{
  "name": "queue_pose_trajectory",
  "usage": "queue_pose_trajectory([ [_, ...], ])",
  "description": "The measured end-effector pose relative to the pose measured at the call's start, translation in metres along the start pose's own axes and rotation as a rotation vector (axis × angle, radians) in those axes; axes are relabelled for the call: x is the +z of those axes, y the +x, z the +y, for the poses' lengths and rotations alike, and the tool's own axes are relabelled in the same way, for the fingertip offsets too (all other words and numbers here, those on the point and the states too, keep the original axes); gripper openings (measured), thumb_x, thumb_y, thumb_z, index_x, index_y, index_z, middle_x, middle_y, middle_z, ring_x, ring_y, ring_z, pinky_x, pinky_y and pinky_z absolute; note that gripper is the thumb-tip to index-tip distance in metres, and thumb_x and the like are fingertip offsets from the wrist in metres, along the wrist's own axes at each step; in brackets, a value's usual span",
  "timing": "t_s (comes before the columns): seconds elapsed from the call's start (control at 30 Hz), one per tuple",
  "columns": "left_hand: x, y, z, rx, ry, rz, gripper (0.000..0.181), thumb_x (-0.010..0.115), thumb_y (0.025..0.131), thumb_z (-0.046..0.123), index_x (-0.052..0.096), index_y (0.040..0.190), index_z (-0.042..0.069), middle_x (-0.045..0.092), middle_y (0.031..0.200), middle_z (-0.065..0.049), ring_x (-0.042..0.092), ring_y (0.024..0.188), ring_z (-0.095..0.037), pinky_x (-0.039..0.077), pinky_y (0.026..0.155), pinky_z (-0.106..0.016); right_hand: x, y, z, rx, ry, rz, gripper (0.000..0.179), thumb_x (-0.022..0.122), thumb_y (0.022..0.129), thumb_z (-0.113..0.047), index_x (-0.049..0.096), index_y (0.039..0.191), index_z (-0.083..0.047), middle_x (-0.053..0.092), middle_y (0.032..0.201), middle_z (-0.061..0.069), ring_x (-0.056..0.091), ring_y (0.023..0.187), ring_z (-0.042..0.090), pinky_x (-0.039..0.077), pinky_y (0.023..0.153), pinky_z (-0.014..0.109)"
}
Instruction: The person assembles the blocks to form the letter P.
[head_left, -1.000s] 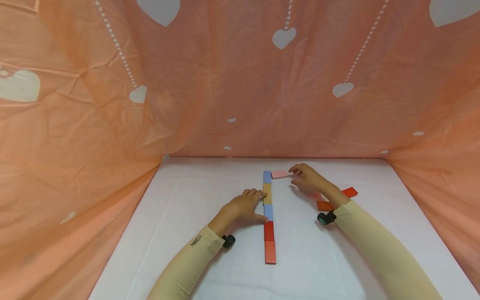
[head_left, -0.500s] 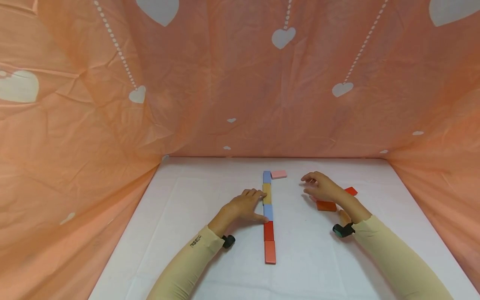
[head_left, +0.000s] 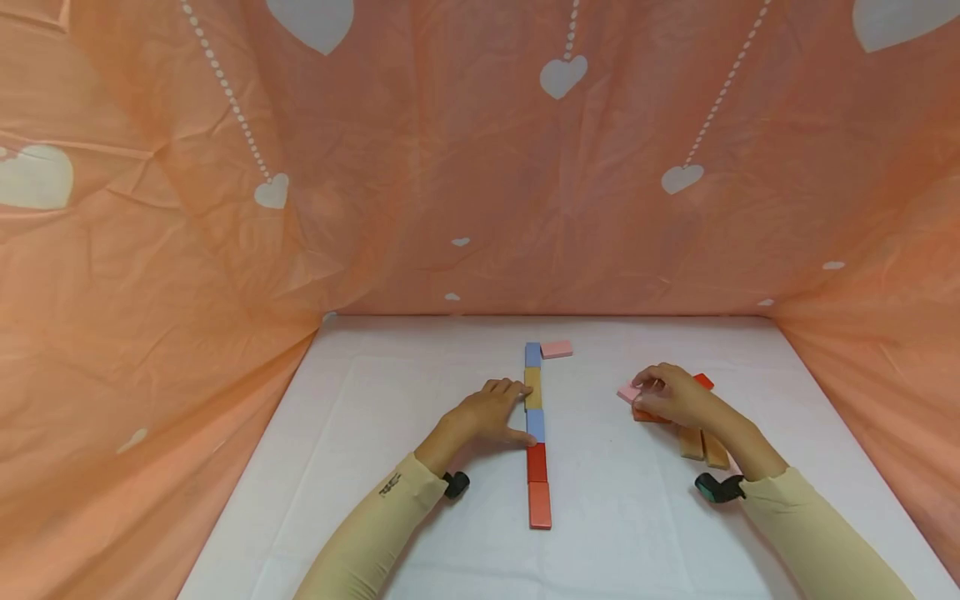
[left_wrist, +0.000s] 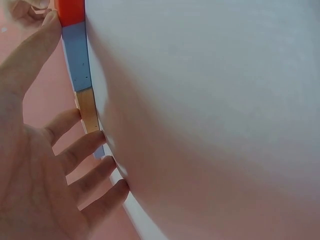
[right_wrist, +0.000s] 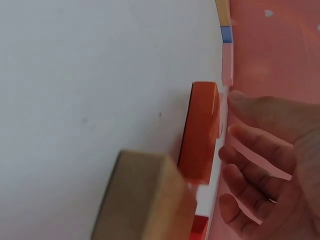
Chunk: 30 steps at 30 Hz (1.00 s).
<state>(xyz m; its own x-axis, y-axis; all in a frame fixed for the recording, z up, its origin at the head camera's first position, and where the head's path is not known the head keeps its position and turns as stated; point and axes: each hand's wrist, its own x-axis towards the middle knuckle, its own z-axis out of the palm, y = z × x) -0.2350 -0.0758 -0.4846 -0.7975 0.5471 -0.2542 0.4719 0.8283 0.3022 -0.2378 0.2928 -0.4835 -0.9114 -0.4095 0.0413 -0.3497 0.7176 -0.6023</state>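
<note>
A straight row of domino-like blocks lies on the white table. From far to near it has a blue block [head_left: 533, 355], a yellow wooden one [head_left: 532, 379], another blue block [head_left: 535, 425], a red block [head_left: 537, 462] and a lighter red block [head_left: 539, 505]. A pink block [head_left: 557, 349] extends right from the far end. My left hand [head_left: 487, 414] rests along the row's left side, fingers spread, fingertips and thumb at the blocks. My right hand [head_left: 675, 396] is over the loose blocks, its loosely bent fingers at a second pink block [head_left: 627, 393], beside an orange block [right_wrist: 200, 135].
Two wooden blocks [head_left: 691, 444] lie below my right wrist, and a red block [head_left: 703, 381] is partly hidden behind that hand. A peach curtain [head_left: 480, 167] with white hearts surrounds the table [head_left: 420, 350] at the back and sides.
My right hand has moved from beside the pink block at the row's far end, right and nearer, to the loose blocks. The left hand and the row have stayed in place.
</note>
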Motion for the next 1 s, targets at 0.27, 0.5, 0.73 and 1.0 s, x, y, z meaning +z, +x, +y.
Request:
queue_pose_trajectory([
  [0.27, 0.001, 0.000, 0.001, 0.002, -0.009, 0.004, 0.092, 0.080, 0.091, 0.060, 0.042, 0.163, 0.017, 0.044, 0.164, -0.010, 0.041, 0.150, -0.033, 0.046, 0.117, -0.050, -0.001, -0.016, 0.006, -0.007, -0.064, -0.018, 0.040, 0.091, 0.088, -0.024, 0.072, 0.116, -0.002, 0.068, 0.107, 0.004, 0.062, 0.103, 0.028, 0.056, 0.092, 0.046],
  [0.5, 0.000, -0.002, 0.001, 0.003, -0.013, 0.009, 0.092, 0.081, 0.091, 0.060, 0.042, 0.162, 0.016, 0.044, 0.163, -0.010, 0.042, 0.149, -0.033, 0.047, 0.116, -0.051, -0.002, -0.024, 0.009, 0.013, -0.091, -0.035, 0.041, 0.092, 0.087, -0.021, 0.071, 0.116, -0.002, 0.068, 0.110, 0.008, 0.060, 0.105, 0.031, 0.054, 0.097, 0.053],
  [0.73, -0.001, -0.001, 0.000, 0.001, -0.009, 0.009, 0.092, 0.080, 0.091, 0.061, 0.042, 0.162, 0.016, 0.044, 0.163, -0.010, 0.042, 0.149, -0.033, 0.046, 0.117, -0.049, -0.002, -0.030, 0.007, 0.045, -0.134, -0.042, 0.033, 0.088, 0.088, -0.014, 0.072, 0.116, -0.007, 0.067, 0.111, 0.007, 0.057, 0.105, 0.032, 0.052, 0.096, 0.060],
  [1.0, 0.002, 0.000, -0.002, 0.002, -0.001, 0.010, 0.093, 0.080, 0.090, 0.062, 0.042, 0.161, 0.017, 0.044, 0.163, -0.010, 0.042, 0.149, -0.033, 0.047, 0.116, -0.050, -0.004, -0.029, 0.007, -0.007, -0.101, -0.041, 0.029, 0.086, 0.089, -0.007, 0.070, 0.113, -0.003, 0.066, 0.107, 0.005, 0.058, 0.097, 0.026, 0.056, 0.091, 0.049],
])
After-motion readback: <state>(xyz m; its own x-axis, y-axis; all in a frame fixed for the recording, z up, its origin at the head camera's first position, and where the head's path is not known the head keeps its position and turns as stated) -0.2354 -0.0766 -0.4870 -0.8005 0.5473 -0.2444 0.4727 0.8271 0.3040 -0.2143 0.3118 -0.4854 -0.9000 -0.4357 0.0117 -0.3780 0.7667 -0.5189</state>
